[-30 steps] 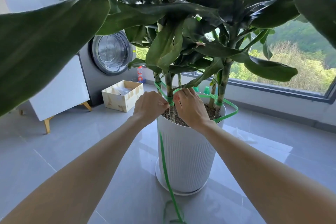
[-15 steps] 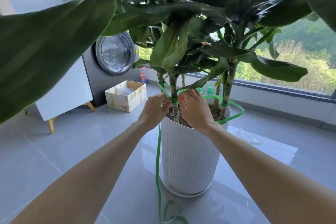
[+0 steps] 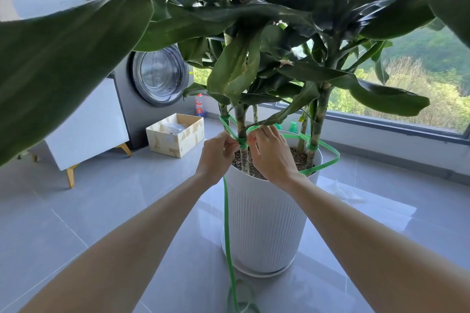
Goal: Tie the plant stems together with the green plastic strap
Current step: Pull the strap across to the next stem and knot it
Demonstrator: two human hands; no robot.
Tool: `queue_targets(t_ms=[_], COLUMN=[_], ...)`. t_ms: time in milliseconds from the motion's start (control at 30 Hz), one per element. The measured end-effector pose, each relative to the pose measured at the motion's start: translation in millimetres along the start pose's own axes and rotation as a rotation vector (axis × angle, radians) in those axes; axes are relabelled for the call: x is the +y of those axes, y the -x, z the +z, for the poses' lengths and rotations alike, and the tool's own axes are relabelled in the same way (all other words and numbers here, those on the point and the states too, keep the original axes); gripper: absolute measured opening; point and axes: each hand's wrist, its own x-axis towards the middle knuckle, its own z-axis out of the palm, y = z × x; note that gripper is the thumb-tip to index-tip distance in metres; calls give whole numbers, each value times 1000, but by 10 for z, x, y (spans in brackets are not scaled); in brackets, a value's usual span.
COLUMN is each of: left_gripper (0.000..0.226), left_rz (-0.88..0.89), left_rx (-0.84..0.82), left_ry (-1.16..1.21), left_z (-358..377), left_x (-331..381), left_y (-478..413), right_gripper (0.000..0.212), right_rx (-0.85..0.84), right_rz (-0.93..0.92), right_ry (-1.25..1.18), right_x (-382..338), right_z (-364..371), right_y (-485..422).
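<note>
A tall leafy plant with several thin stems (image 3: pixel 240 123) grows in a white ribbed pot (image 3: pixel 264 223) on the floor. A green plastic strap (image 3: pixel 328 150) loops around the stems, wraps the front stem, and its loose tail hangs down the pot's left side to the floor. My left hand (image 3: pixel 218 155) pinches the strap just left of the front stem. My right hand (image 3: pixel 269 152) pinches the strap on that stem's right side, fingers curled. Both hands meet at the wrap on the front stem.
A washing machine (image 3: pixel 157 79) stands at the back left, with a white cabinet (image 3: pixel 89 129) on wooden legs beside it. An open cardboard box (image 3: pixel 175 134) sits on the grey tiled floor. A large window (image 3: pixel 407 99) runs behind the pot. Big leaves hang low overhead.
The strap's tail has swung left and closer to the pot. Both hands stay at the front stem, working the strap there.
</note>
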Motion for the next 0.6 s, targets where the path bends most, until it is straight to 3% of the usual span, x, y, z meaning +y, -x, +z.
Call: queue_targets(t_ms=[400, 600], left_gripper=[13, 19], left_rz=[-214, -283], left_rx=[16, -2], left_ry=[317, 460], left_z=[24, 16], left_x=[-37, -93], left_y=[-37, -80], right_gripper=[18, 13], right_rx=[14, 16], right_rz=[23, 148], right_ry=[-34, -172], right_x=[40, 105], right_z=[-16, -84], right_y=[-8, -13])
